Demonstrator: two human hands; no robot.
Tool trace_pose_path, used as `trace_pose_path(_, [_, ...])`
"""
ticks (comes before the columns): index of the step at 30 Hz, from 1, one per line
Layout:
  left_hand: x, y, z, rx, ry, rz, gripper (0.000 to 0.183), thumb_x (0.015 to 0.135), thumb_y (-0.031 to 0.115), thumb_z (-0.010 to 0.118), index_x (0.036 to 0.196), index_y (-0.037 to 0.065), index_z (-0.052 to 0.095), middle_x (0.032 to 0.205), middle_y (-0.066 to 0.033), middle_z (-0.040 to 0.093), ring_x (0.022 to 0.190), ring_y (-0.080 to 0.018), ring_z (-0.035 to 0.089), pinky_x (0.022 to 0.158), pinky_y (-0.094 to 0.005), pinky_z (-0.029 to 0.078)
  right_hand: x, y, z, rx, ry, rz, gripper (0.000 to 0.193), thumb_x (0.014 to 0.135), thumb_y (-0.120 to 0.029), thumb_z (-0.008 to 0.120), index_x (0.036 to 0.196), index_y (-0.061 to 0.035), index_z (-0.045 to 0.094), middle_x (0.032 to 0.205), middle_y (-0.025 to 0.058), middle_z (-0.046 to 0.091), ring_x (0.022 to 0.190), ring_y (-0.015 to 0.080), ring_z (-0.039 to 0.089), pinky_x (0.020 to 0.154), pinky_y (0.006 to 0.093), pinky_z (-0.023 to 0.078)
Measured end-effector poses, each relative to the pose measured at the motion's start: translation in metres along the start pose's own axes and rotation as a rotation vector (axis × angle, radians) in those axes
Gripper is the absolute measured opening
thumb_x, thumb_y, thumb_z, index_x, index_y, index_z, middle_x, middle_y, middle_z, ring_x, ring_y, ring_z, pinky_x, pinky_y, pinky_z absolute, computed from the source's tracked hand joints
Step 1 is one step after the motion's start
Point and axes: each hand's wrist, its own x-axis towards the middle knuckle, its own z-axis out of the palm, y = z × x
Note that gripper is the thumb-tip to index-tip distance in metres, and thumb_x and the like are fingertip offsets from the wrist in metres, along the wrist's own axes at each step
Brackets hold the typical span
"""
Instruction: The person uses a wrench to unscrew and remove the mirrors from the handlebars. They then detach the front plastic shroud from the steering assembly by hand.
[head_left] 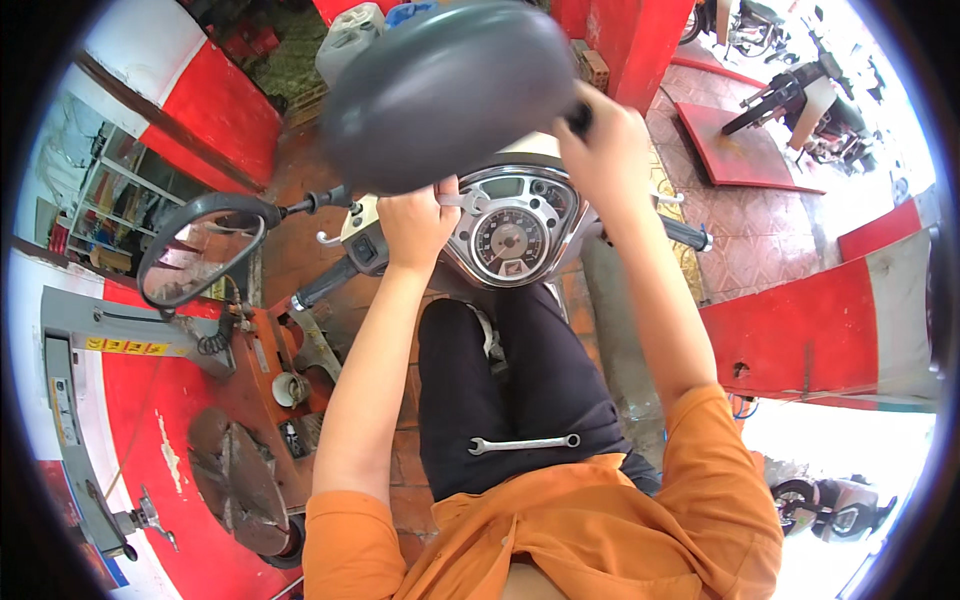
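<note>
I sit on a scooter, facing its handlebar and round speedometer [508, 240]. My right hand [600, 135] grips the black stem of a large dark rear-view mirror [445, 95] held up in front of me. My left hand [418, 222] is closed on a silver wrench [466, 201] just below the mirror, at the top of the dash. A second silver wrench [523, 442] lies across my lap on my dark trousers. The scooter's left mirror [198, 250] is mounted on its stalk above the left grip [325, 285].
A red and orange workshop machine [245, 400] with a round metal plate stands close on my left. Red wall panels [800, 335] rise on the right. Parked motorcycles [800, 95] stand at the far right, another [825, 505] at lower right. A plastic jug [350, 40] is ahead.
</note>
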Motion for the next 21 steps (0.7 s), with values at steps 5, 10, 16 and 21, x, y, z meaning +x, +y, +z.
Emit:
trace_pose_path(5, [0.006, -0.001, -0.008, -0.064, 0.065, 0.048, 0.008, 0.091, 0.011, 0.060, 0.086, 0.005, 0.057, 0.077, -0.0110, 0.060, 0.073, -0.0318, 0.061, 0.064, -0.0433, 0.049, -0.116, -0.024, -0.087, 0.299, -0.443, 0.386, 0.013, 0.075, -0.004, 0.067, 0.086, 0.0034, 0.067, 0.072, 0.0201, 0.067, 0.067, 0.0321, 0.071, 0.065, 0.0359, 0.053])
trace_pose_path(10, [0.010, 0.012, -0.003, -0.119, 0.112, 0.065, 0.010, 0.090, 0.012, 0.061, 0.084, 0.006, 0.058, 0.078, -0.0122, 0.062, 0.075, -0.0344, 0.062, 0.067, -0.0446, 0.050, -0.264, -0.027, -0.085, 0.122, -1.177, 0.213, 0.042, 0.080, -0.047, 0.077, 0.092, -0.0076, 0.069, 0.065, 0.0171, 0.064, 0.067, 0.0377, 0.067, 0.063, 0.0458, 0.053])
trace_pose_path(16, [0.008, 0.001, -0.004, -0.087, 0.073, 0.063, 0.014, 0.095, 0.015, 0.059, 0.084, 0.006, 0.058, 0.073, -0.0102, 0.059, 0.069, -0.0317, 0.059, 0.062, -0.0438, 0.047, -0.332, -0.057, -0.041, 0.143, -0.993, -0.066, 0.054, 0.085, -0.061, 0.064, 0.075, -0.0083, 0.064, 0.058, 0.0083, 0.060, 0.057, 0.0265, 0.064, 0.054, 0.0381, 0.051])
trace_pose_path(21, [0.009, 0.008, -0.010, -0.130, 0.100, 0.132, 0.014, 0.096, 0.011, 0.058, 0.083, 0.005, 0.059, 0.073, -0.0095, 0.057, 0.067, -0.0299, 0.057, 0.060, -0.0424, 0.045, -0.339, -0.052, -0.029, 0.210, -0.813, -0.111, 0.053, 0.089, -0.057, 0.062, 0.068, -0.0084, 0.067, 0.062, 0.0070, 0.059, 0.067, 0.0267, 0.064, 0.064, 0.0362, 0.053])
